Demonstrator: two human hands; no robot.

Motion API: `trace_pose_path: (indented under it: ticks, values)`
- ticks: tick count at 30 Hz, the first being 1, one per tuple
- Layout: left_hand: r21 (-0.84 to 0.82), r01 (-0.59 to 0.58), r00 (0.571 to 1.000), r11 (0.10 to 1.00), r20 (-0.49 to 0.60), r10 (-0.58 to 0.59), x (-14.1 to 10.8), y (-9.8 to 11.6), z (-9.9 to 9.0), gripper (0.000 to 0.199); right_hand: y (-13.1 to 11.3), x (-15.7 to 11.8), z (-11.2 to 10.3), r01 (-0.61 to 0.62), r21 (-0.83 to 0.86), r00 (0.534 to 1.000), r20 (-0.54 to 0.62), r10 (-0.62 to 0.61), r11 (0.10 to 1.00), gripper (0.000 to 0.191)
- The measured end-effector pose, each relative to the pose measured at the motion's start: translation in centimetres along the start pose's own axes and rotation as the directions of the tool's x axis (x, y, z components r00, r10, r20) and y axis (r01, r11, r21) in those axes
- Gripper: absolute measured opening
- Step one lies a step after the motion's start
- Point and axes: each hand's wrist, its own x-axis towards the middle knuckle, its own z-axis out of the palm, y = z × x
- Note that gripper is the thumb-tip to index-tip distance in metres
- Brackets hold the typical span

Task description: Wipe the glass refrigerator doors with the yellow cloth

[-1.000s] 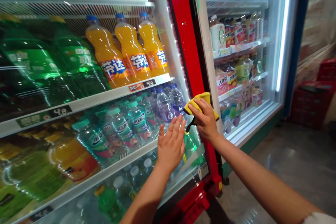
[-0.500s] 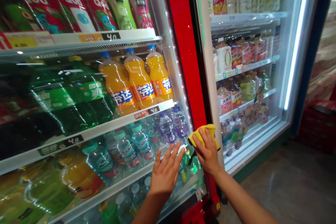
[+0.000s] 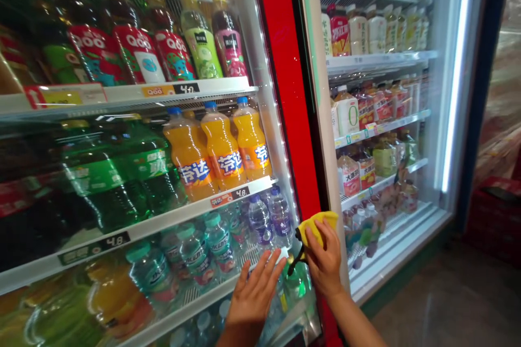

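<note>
My left hand (image 3: 256,295) lies flat with its fingers spread against the glass door, in front of the lower shelves, and holds nothing. To its right, my right hand (image 3: 325,255) presses a folded yellow cloth (image 3: 318,226) with a dark edge onto the red door frame (image 3: 291,103). A short black strap or handle (image 3: 295,262) hangs just left of my right fingers. Behind the glass, small purple-labelled bottles (image 3: 268,217) stand above and between my hands.
Shelves behind the glass hold orange soda bottles (image 3: 222,146), green bottles (image 3: 97,179) and red-labelled bottles (image 3: 134,43). A second lit cooler (image 3: 382,59) with drinks stands on the right. Grey floor (image 3: 423,282) shows at the lower right, with a red box (image 3: 494,217) beyond.
The view has tilted up, so the shelves and both hands sit lower in the picture. The cloth in my right hand looks more bunched. My left hand remains spread on the glass.
</note>
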Motion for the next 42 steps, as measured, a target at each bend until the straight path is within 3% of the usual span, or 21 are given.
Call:
trace_pose_path:
  ticks: [6,12,19,26,29,33,38,40,42]
  values:
    - [0.016,-0.009,0.999,1.0,0.041,0.008,-0.1,0.3,-0.1,0.053,-1.0,1.8,0.6,-0.051,0.019,0.999,-0.009,0.052,0.999,0.07]
    - [-0.009,-0.009,1.0,1.0,0.027,0.009,-0.1,0.2,-0.4,0.062,-1.4,-2.0,0.6,-0.12,0.043,0.989,0.091,0.116,0.992,0.071]
    - [-0.08,-0.051,0.998,0.996,0.043,0.054,-0.1,-0.8,-1.2,0.071,-1.6,3.6,1.2,-0.137,0.123,0.99,0.049,0.132,0.983,0.062]
    - [-0.126,0.015,0.993,0.992,0.122,0.001,-2.1,-3.3,-3.6,0.083,-1.4,-1.2,-0.3,-0.112,0.089,0.989,0.109,0.102,0.99,0.068]
    - [-0.122,0.057,0.988,0.991,0.148,-0.039,-2.5,-4.6,-4.4,0.084,-1.9,0.4,0.1,-0.108,0.104,0.991,0.084,0.1,0.989,0.07]
    - [-0.138,0.081,0.986,0.987,0.155,-0.059,-2.3,-5.7,-5.1,0.078,-4.3,2.9,1.3,-0.127,0.093,0.986,0.12,0.115,0.988,0.072]
    - [-0.138,0.113,0.978,0.984,0.189,-0.086,-3.1,-6.1,-5.8,0.08,-4.7,-1.7,0.1,-0.022,0.108,0.951,0.31,-0.013,0.994,0.081]
    - [-0.14,0.111,0.975,0.984,0.205,-0.081,-3.5,-6.2,-6.1,0.079,-4.1,-2.5,-0.4,-0.02,0.109,0.948,0.318,-0.016,0.994,0.085]
    - [-0.138,0.113,0.973,0.984,0.214,-0.082,-3.8,-6.4,-6.2,0.078,-4.2,-1.6,-0.1,-0.071,0.092,0.962,0.269,0.044,0.993,0.088]
